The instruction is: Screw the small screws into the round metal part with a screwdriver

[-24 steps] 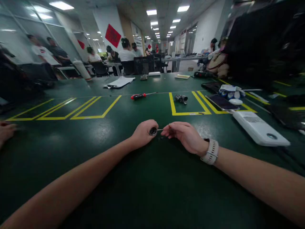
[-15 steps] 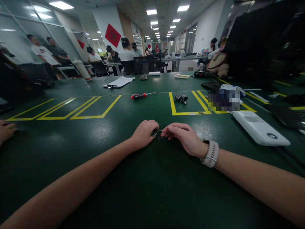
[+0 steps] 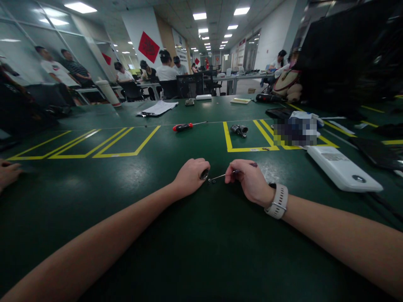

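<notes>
My left hand is closed around a small round metal part, whose ring-shaped open end faces right. Most of that part is hidden by the fingers. My right hand grips a thin screwdriver with a dark handle, its slim shaft pointing left and down. The tip meets or hovers over tiny dark pieces on the green table, just right of the metal part. Whether the tip touches them I cannot tell.
A red-black screwdriver lies beyond my hands. Metal fittings sit inside a yellow-taped box. At right is a white power bank with a cable. Another person's hand rests at the left edge. A clipboard lies farther back.
My right hand has drawn back slightly to the right, showing more of the screwdriver's shaft. The tip has left the metal part's side and dropped to the tiny pieces. My left hand stays put.
</notes>
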Action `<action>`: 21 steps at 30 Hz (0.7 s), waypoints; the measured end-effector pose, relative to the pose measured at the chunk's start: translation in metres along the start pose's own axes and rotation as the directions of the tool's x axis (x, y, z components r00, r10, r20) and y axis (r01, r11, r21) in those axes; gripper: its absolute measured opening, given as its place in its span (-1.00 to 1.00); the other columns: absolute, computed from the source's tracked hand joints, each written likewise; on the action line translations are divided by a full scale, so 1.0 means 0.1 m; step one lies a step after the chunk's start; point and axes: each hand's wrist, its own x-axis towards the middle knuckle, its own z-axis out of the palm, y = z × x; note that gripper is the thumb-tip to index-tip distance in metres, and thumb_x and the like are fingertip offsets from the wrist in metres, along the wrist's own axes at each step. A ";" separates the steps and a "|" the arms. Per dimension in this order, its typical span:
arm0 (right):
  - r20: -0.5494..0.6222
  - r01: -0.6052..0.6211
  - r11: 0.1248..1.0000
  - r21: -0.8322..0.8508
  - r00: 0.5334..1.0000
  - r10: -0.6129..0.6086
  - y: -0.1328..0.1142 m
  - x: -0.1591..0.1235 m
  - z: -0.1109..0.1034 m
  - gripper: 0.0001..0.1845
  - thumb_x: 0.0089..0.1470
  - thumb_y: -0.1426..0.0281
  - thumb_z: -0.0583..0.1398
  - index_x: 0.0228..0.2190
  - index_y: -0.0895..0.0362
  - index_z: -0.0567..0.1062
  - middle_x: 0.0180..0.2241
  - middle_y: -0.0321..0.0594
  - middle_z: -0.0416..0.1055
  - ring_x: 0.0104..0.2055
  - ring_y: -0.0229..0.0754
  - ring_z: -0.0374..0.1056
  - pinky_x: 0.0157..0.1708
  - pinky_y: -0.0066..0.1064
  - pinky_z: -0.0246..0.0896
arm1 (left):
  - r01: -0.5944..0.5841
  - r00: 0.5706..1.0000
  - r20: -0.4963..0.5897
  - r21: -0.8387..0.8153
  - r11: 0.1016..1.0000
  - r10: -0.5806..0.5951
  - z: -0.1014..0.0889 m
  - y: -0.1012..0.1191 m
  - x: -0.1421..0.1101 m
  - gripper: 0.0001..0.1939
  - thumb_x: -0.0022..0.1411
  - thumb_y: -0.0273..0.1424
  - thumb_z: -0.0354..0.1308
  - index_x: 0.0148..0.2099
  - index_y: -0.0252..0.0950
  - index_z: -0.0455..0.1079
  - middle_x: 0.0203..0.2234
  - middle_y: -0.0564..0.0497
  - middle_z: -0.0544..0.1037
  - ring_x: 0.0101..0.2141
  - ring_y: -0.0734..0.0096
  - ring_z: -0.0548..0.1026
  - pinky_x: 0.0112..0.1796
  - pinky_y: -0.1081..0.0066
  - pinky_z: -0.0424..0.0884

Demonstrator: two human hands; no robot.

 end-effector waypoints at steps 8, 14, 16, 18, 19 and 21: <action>-0.037 0.002 0.997 -0.077 0.999 -0.004 0.01 0.00 0.03 -0.72 -0.03 0.35 0.10 -0.68 0.16 0.41 -0.72 -0.35 0.31 -0.62 -0.31 0.21 -0.53 -0.43 0.04 | 0.049 0.993 -0.107 -0.078 0.996 -0.057 0.03 -0.02 -0.01 -0.94 0.12 -0.47 0.05 -0.41 -0.31 0.27 -0.48 0.03 0.39 -0.43 0.40 0.35 -0.40 0.40 0.25; -0.040 -0.002 0.998 -0.068 0.999 -0.001 0.01 0.00 0.03 -0.73 -0.02 0.34 0.12 -0.65 0.16 0.43 -0.68 -0.33 0.34 -0.58 -0.30 0.25 -0.50 -0.42 0.08 | -0.016 0.994 -0.113 -0.130 0.991 0.001 0.05 0.00 -0.02 -0.86 0.16 -0.38 0.05 -0.42 -0.31 0.27 -0.52 0.06 0.37 -0.47 0.44 0.34 -0.43 0.43 0.24; -0.071 0.008 0.999 -0.046 0.997 -0.011 0.02 0.00 0.03 -0.73 -0.01 0.32 0.11 -0.65 0.16 0.42 -0.68 -0.33 0.33 -0.58 -0.30 0.24 -0.51 -0.42 0.08 | -0.029 0.997 -0.076 -0.104 0.994 0.021 0.04 0.01 -0.02 -0.89 0.16 -0.40 0.05 -0.41 -0.31 0.28 -0.52 0.05 0.37 -0.47 0.43 0.34 -0.42 0.41 0.25; -0.108 0.029 0.999 -0.023 0.994 -0.031 0.03 0.01 0.02 -0.72 0.00 0.31 0.10 -0.66 0.15 0.40 -0.69 -0.34 0.31 -0.59 -0.31 0.23 -0.52 -0.43 0.06 | -0.020 0.999 -0.041 -0.086 0.996 0.017 0.02 0.02 -0.03 -0.93 0.14 -0.44 0.06 -0.39 -0.32 0.29 -0.50 0.04 0.39 -0.45 0.42 0.35 -0.41 0.40 0.26; -0.123 0.039 0.999 -0.015 0.992 -0.041 0.03 0.01 0.02 -0.71 0.00 0.30 0.10 -0.66 0.15 0.39 -0.69 -0.35 0.31 -0.59 -0.31 0.22 -0.53 -0.43 0.06 | -0.012 1.000 -0.030 -0.082 0.997 0.010 0.02 0.02 -0.02 -0.94 0.13 -0.44 0.06 -0.39 -0.32 0.30 -0.49 0.03 0.40 -0.45 0.41 0.36 -0.40 0.40 0.26; -0.141 0.053 0.999 -0.010 0.989 -0.053 0.04 0.02 0.01 -0.72 -0.01 0.30 0.11 -0.66 0.14 0.38 -0.69 -0.36 0.29 -0.59 -0.32 0.21 -0.53 -0.44 0.05 | 0.009 1.000 -0.020 -0.083 0.997 -0.011 0.01 0.02 -0.02 -0.93 0.13 -0.43 0.06 -0.38 -0.32 0.30 -0.48 0.03 0.41 -0.44 0.40 0.36 -0.40 0.40 0.27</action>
